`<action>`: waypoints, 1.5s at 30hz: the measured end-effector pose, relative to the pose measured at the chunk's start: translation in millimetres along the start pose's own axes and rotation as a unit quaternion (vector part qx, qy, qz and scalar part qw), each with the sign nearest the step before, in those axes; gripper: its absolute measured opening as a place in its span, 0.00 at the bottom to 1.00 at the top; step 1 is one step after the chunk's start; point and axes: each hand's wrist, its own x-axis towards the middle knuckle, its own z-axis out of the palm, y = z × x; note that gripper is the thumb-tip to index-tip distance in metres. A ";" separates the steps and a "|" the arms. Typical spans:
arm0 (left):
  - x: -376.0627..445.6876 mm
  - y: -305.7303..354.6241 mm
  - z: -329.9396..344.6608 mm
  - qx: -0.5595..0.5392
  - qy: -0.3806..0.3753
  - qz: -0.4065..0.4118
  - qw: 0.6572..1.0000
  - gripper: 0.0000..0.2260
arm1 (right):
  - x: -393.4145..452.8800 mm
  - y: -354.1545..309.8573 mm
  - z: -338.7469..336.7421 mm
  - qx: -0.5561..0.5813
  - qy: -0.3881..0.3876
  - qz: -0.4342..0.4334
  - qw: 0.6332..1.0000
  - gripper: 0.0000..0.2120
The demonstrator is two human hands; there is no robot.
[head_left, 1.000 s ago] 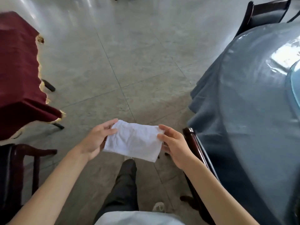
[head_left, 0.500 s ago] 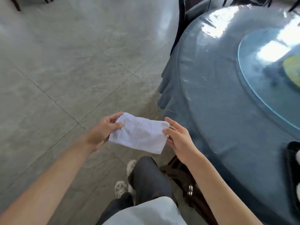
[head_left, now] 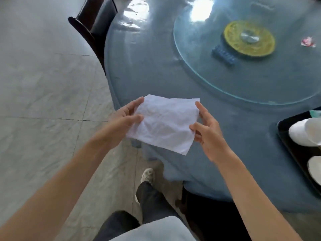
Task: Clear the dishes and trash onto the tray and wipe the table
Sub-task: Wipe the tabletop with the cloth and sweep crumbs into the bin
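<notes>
A folded white cloth [head_left: 164, 124] is stretched between my two hands above the near left edge of the round table [head_left: 142, 72], which has a blue-grey cover. My left hand [head_left: 125, 119] pinches the cloth's left side between thumb and fingers. My right hand [head_left: 206, 129] pinches its right side, index finger raised along the edge. At the right edge a black tray [head_left: 284, 136] holds a tipped white cup [head_left: 304, 131] and a white dish [head_left: 314, 168].
A glass turntable [head_left: 217, 84] fills the table's middle, with a yellow disc [head_left: 249, 39], a blue block [head_left: 224, 55] and a pink scrap [head_left: 308, 41] on it. A dark chair [head_left: 93, 20] stands at the far left rim. Another chair [head_left: 208, 214] is tucked under the near edge. Tiled floor lies left.
My view has swung right from the floor onto the table, and I have stepped closer. The cloth stays held between both hands and now hangs over the table's edge.
</notes>
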 end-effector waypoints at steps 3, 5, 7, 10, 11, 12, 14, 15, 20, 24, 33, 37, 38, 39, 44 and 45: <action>57.8 21.6 27.9 0.052 -0.072 0.022 0.996 0.27 | 22.3 -18.5 -29.9 -0.009 0.068 -0.014 0.998 0.38; 91.1 24.0 48.4 0.083 -0.124 0.030 0.988 0.28 | 35.6 -17.3 -50.2 -0.018 0.124 -0.013 0.992 0.39; 117.2 13.0 64.1 0.122 -0.152 0.016 0.981 0.27 | 42.2 -2.3 -60.8 -0.029 0.179 -0.004 0.983 0.39; 139.5 -24.9 70.9 0.201 -0.143 -0.012 0.969 0.23 | 40.3 43.7 -57.1 -0.056 0.222 0.032 0.973 0.36; 143.2 -38.2 69.5 0.229 -0.134 -0.022 0.964 0.23 | 37.3 61.5 -51.9 -0.056 0.218 0.057 0.973 0.36; 145.7 -51.7 67.1 0.264 -0.121 -0.029 0.957 0.23 | 33.8 79.2 -46.0 -0.049 0.204 0.084 0.974 0.36; 142.7 -69.6 63.8 0.332 -0.098 -0.032 0.938 0.22 | 24.7 109.5 -35.3 -0.055 0.160 0.122 0.978 0.36; 137.6 -72.9 64.0 0.366 -0.087 -0.021 0.926 0.21 | 20.1 119.1 -31.5 -0.085 0.146 0.130 0.977 0.35; 110.0 -96.3 74.1 0.506 -0.045 0.108 0.855 0.21 | 13.4 128.5 -32.2 -0.397 0.198 0.047 0.895 0.28; 88.1 -124.6 119.0 0.476 -0.075 0.187 0.856 0.34 | 47.9 119.8 -62.1 -0.530 0.123 -0.111 0.832 0.31; 107.9 -171.7 168.3 0.544 0.063 0.084 0.833 0.59 | 161.3 119.0 -103.6 -0.659 -0.142 -0.351 0.650 0.40; 105.9 -175.1 175.1 0.558 0.097 0.085 0.820 0.56 | 174.0 131.2 -101.5 -0.641 -0.137 -0.365 0.661 0.39; 107.9 -174.8 174.3 0.560 0.101 0.084 0.818 0.56 | 175.9 132.4 -100.3 -0.638 -0.130 -0.367 0.664 0.39; 110.2 -174.6 171.9 0.560 0.104 0.089 0.817 0.56 | 176.8 133.1 -98.8 -0.636 -0.124 -0.368 0.667 0.39; 134.3 -168.7 147.0 0.565 0.097 0.127 0.809 0.55 | 190.6 130.9 -82.2 -0.639 -0.091 -0.352 0.678 0.40; 141.1 -167.1 140.7 0.570 0.096 0.132 0.806 0.55 | 195.5 129.4 -76.6 -0.642 -0.087 -0.345 0.679 0.40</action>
